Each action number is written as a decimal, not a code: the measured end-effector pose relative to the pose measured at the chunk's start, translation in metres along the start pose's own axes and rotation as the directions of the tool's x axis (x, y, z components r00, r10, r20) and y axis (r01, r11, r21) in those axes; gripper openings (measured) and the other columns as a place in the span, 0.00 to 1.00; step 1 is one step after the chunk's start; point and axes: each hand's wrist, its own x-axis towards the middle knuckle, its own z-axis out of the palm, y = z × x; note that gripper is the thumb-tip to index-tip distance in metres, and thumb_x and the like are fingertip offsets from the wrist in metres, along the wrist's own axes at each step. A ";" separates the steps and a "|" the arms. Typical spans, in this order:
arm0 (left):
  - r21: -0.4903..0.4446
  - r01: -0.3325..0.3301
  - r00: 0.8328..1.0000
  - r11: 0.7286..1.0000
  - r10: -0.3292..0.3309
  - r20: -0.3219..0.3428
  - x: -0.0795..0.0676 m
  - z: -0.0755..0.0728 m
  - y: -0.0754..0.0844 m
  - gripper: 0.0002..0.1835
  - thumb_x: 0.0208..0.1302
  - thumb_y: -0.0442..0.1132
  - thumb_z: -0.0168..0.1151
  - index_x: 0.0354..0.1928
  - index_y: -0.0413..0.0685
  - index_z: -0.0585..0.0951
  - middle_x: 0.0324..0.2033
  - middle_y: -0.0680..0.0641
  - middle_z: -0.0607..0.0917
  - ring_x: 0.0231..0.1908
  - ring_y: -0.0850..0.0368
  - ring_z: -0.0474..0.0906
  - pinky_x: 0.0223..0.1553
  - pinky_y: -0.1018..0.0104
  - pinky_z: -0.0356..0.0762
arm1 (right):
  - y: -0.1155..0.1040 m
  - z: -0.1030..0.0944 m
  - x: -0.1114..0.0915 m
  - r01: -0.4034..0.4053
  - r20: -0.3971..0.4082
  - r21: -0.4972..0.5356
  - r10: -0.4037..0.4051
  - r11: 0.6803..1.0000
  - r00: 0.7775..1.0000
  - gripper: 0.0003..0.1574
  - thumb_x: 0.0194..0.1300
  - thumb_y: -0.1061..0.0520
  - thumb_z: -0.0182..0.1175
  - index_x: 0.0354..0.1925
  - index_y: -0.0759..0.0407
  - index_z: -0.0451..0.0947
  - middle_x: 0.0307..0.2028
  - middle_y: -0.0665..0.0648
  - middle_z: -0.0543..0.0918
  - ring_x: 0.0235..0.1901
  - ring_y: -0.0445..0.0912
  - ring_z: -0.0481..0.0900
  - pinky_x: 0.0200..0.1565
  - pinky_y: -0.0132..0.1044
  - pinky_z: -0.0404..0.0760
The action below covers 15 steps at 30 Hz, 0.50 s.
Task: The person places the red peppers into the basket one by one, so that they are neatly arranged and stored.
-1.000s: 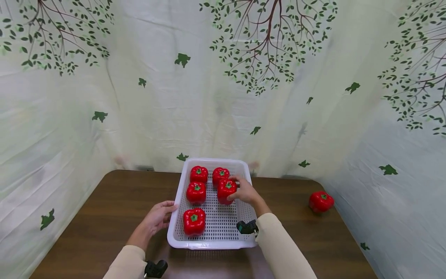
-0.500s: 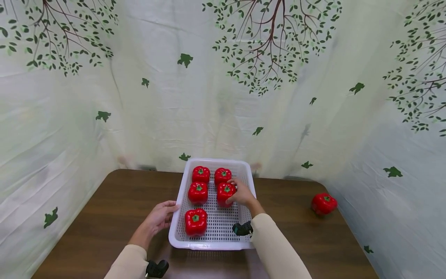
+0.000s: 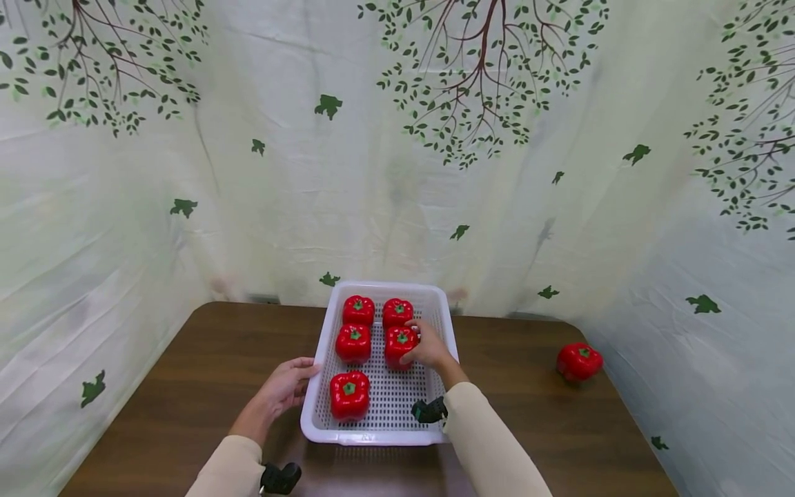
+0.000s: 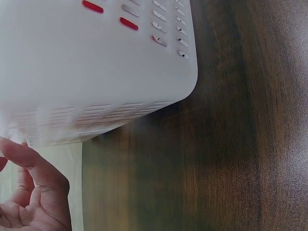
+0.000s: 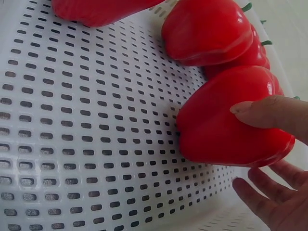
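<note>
A white perforated plastic basket point(image 3: 385, 437) holds several red bell peppers. My right hand point(image 3: 435, 349) is inside it, gripping the bell pepper point(image 3: 396, 345) in the middle of the right column. In the right wrist view, the thumb point(image 5: 269, 114) presses that pepper's side, other fingers show below, and the pepper sits at the basket floor. At the basket's left side, my left hand point(image 3: 286, 385) holds the rim with its fingertips. The left wrist view shows this hand point(image 4: 38, 192) partly, by the basket's outer wall point(image 4: 96, 57); its exact grip is cut off.
One more red bell pepper point(image 3: 579, 362) lies near the right edge of the brown wooden table point(image 3: 186, 386). Inside the basket, a pepper point(image 3: 350, 395) is at front left, with others behind. A leaf-patterned white curtain point(image 3: 397, 172) hangs beyond the table.
My right hand has shifted slightly left and toward me with the bell pepper, lowering it into the basket. The left hand stays at the rim; the view has shifted slightly.
</note>
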 end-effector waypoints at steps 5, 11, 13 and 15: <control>0.006 0.001 1.000 1.000 -0.001 0.004 0.000 0.001 -0.001 0.23 0.70 0.44 0.56 0.58 0.34 0.69 0.45 0.42 0.82 0.40 0.50 0.82 0.42 0.53 0.82 | 0.001 -0.003 -0.003 0.019 0.023 -0.012 -0.018 1.000 1.000 0.48 0.44 0.66 0.75 0.63 0.58 0.66 0.59 0.63 0.72 0.56 0.60 0.71 0.54 0.58 0.75; 0.005 0.004 1.000 1.000 -0.004 0.007 -0.001 0.001 -0.001 0.23 0.70 0.44 0.56 0.58 0.34 0.69 0.43 0.42 0.82 0.39 0.51 0.82 0.42 0.53 0.82 | -0.005 -0.015 -0.010 0.056 0.082 -0.002 -0.055 0.998 0.995 0.51 0.44 0.65 0.75 0.65 0.60 0.64 0.58 0.63 0.72 0.55 0.59 0.72 0.54 0.57 0.76; 0.008 0.001 1.000 1.000 -0.001 0.007 -0.001 0.001 0.000 0.23 0.70 0.44 0.56 0.58 0.34 0.69 0.44 0.42 0.82 0.39 0.51 0.82 0.42 0.53 0.82 | -0.007 -0.021 -0.012 0.071 0.106 -0.011 -0.069 0.997 0.992 0.51 0.44 0.65 0.75 0.66 0.60 0.63 0.58 0.63 0.72 0.55 0.59 0.73 0.54 0.57 0.76; 0.010 -0.004 1.000 1.000 0.003 0.017 -0.001 0.001 0.001 0.24 0.70 0.45 0.56 0.59 0.34 0.68 0.45 0.42 0.81 0.40 0.51 0.82 0.42 0.53 0.82 | -0.010 -0.026 -0.015 0.077 0.123 -0.026 -0.073 0.997 0.990 0.53 0.45 0.64 0.75 0.67 0.59 0.62 0.59 0.63 0.72 0.55 0.60 0.73 0.53 0.57 0.76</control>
